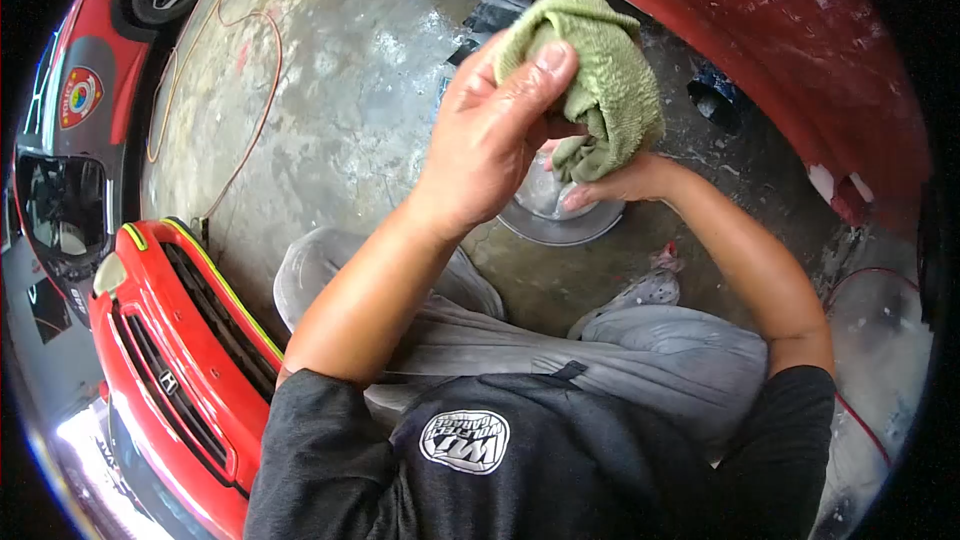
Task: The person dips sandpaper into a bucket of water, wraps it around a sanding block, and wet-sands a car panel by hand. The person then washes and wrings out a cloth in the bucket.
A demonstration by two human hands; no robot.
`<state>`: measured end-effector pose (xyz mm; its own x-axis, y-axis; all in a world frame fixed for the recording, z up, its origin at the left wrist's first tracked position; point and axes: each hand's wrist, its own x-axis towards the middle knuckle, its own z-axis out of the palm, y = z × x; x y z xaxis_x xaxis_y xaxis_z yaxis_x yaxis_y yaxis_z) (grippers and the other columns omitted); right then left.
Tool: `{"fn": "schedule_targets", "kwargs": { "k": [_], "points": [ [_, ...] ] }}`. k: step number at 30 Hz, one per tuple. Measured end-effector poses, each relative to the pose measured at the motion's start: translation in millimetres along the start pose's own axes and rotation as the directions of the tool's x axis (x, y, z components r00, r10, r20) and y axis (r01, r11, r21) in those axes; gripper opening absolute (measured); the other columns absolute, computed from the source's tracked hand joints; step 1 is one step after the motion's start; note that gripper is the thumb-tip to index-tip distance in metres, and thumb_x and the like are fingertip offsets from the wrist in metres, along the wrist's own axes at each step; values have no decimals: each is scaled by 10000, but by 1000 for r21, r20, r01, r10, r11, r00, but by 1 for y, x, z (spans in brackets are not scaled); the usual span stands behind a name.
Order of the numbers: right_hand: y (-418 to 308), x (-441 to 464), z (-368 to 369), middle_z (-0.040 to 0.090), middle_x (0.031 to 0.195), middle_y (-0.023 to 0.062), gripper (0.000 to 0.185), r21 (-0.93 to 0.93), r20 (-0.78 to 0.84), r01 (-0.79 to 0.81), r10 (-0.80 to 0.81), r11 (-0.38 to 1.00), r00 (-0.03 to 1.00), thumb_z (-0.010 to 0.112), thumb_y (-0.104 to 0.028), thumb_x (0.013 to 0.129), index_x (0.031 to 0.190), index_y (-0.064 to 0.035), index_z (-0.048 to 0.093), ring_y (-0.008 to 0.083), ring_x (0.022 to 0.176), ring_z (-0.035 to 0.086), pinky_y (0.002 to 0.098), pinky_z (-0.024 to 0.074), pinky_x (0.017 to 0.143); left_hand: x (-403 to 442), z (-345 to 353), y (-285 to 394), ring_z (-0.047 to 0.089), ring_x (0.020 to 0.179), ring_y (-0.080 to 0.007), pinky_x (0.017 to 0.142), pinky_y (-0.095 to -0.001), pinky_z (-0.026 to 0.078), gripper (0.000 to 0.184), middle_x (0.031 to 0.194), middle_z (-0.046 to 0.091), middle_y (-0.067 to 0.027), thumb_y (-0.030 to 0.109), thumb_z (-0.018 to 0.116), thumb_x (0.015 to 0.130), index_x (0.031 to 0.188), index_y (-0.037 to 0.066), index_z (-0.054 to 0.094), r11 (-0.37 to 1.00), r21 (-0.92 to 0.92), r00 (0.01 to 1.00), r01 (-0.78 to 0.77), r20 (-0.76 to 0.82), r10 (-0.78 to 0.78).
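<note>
A bunched green cloth [610, 70] hangs in front of me, above a round grey basin [560, 230] on the floor. My left hand [500, 125] grips the cloth's near left side, with the thumb pressed on top of it. Lower down, my right hand [625, 185] is at the bottom end of the cloth, over the basin. Its fingers are partly hidden by the cloth, and its fingertips look closed round the lower folds. The inside of the basin is mostly hidden by my hands.
A dull red car panel [800, 50] curves along the right. A red bumper [175, 370] and a parked red car [105, 50] stand on the left. A hose [275, 70] lies on the concrete floor [340, 120]. Near the panel is a dark can [715, 100].
</note>
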<state>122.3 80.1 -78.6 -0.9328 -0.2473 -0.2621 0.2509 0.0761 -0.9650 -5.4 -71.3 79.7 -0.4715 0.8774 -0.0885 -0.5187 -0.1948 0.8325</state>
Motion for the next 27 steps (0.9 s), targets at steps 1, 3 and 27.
{"fn": "schedule_targets", "kwargs": {
  "k": [1,3,27],
  "points": [
    [3,1,2,605,1390,114,751,-83,-4,-54,54,995,999,880,-374,799,1406,-54,573,237,1310,535,377,388,1146,0,4,7,691,1054,-199,861,-360,607,342,1187,682,-100,239,564,1073,1330,13,569,999,-29,999,-34,-7,34],
    [9,1,3,604,1368,80,704,-243,-28,-161,159,956,987,878,-303,812,1403,-61,583,210,1272,541,371,402,1130,0,7,21,691,1071,-220,882,-387,608,354,1203,677,-119,235,543,1081,1348,2,554,992,-85,995,-98,-20,96],
    [-32,19,-4,625,1215,83,398,408,-708,314,80,857,702,597,-325,1045,1318,-36,570,182,1140,605,339,464,1019,4,-31,-98,598,1199,-237,1016,-357,494,843,1293,604,-155,519,738,918,1452,-51,419,941,-31,933,338,-123,-339]
  ]
}}
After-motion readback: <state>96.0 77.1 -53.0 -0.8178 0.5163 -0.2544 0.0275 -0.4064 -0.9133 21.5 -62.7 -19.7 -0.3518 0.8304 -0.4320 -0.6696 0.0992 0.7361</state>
